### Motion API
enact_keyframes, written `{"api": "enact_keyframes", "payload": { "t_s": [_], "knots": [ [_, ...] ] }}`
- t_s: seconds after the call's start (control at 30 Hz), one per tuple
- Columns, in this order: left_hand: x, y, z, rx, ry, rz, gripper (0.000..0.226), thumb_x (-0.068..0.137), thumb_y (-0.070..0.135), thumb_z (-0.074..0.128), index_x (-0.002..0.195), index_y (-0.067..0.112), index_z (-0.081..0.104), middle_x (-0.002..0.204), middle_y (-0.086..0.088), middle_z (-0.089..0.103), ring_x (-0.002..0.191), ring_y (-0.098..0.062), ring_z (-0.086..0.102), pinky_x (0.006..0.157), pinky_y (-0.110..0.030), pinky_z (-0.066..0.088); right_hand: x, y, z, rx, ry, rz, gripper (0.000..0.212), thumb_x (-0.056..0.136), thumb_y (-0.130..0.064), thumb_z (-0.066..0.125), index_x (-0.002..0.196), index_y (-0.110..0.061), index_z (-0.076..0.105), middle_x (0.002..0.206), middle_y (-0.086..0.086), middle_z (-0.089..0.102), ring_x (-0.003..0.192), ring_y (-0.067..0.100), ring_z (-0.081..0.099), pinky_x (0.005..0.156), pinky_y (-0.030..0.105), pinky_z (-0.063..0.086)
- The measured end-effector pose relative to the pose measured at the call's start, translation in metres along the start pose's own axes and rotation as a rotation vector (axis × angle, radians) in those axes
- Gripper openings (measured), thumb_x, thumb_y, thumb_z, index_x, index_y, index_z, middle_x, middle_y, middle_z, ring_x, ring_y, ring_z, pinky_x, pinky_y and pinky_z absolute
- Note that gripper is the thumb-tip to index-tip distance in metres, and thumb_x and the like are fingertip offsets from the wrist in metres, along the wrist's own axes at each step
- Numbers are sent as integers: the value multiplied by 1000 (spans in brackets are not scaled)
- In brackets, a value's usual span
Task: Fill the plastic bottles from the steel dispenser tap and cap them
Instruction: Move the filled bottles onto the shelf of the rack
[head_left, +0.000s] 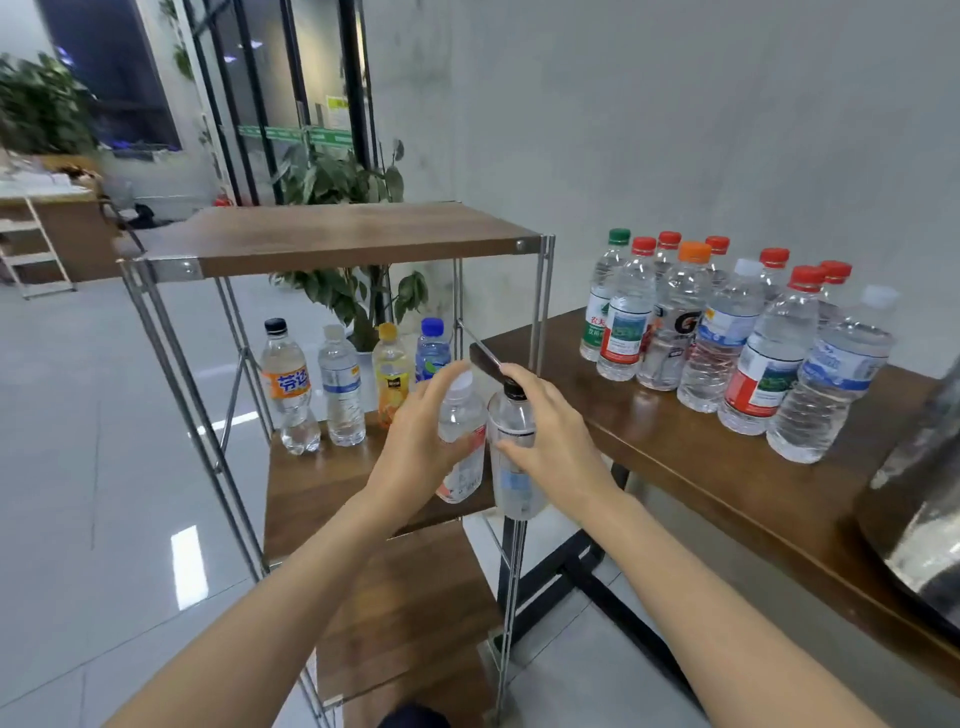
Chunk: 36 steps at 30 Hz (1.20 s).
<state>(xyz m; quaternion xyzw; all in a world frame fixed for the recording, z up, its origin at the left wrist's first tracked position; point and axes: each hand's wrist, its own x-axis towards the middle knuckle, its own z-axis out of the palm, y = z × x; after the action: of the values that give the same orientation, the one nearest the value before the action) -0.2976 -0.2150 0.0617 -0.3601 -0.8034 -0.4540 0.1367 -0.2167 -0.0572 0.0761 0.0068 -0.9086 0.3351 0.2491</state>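
Two bottles are in our grip at once. Our left hand (421, 441) curls round the white-capped bottle (461, 415), and our right hand (550, 431) wraps the black-capped bottle (511, 431). Both bottles are upright, side by side and almost touching, at the front right corner of the middle shelf (322, 483) of the rack (337, 234). Both are capped, but we cannot tell how full they are.

Behind them on that shelf stand four shelf bottles (340, 387), also capped. On the table (701, 467) to our right is a cluster of some ten table bottles (675, 322), all capped and clear to the neck, so we judge these filled and finished.

The steel dispenser (924, 493) shows only at the right edge, and its tap is out of view. We judge most of the job done. What remains is the pair in hand and the four on the shelf, if these are empties.
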Motion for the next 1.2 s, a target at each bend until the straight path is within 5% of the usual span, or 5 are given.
{"api": "enact_keyframes", "payload": {
  "t_s": [0.3,0.47,0.77,1.0,1.2],
  "knots": [
    [-19,-80,-50,92,79,-201,79,80,14,81,143,35,38,135,0,54,117,-11,50,94,-30,44,41,-15,97,133,-136,-7,83,81,-11,79,147,-35,35,143,-3,48,131,15,46,108,44,44],
    [-24,-121,-58,147,129,-305,79,80,14,81,145,27,40,134,2,51,117,-19,53,93,-34,48,60,-15,137,232,-169,36,78,82,-6,77,147,-28,39,144,0,46,126,4,40,106,26,38],
    [-25,-156,-67,159,172,-354,74,80,7,80,140,26,42,137,-5,50,123,-25,50,100,-44,48,98,-6,187,267,-188,17,78,85,-17,77,147,-35,33,148,-4,41,135,12,40,109,38,42],
    [-15,-176,-66,162,219,-461,79,84,11,77,149,26,34,137,-10,50,124,-24,49,100,-30,40,124,0,208,295,-258,-32,80,84,-15,78,149,-29,33,148,-5,43,125,0,40,105,31,42],
    [-5,-185,-67,192,214,-488,79,83,0,74,147,28,36,134,-11,47,124,-26,46,95,-26,36,142,12,202,318,-336,-129,81,81,-1,77,146,-20,34,147,5,42,135,19,42,110,45,42]
  ]
}}
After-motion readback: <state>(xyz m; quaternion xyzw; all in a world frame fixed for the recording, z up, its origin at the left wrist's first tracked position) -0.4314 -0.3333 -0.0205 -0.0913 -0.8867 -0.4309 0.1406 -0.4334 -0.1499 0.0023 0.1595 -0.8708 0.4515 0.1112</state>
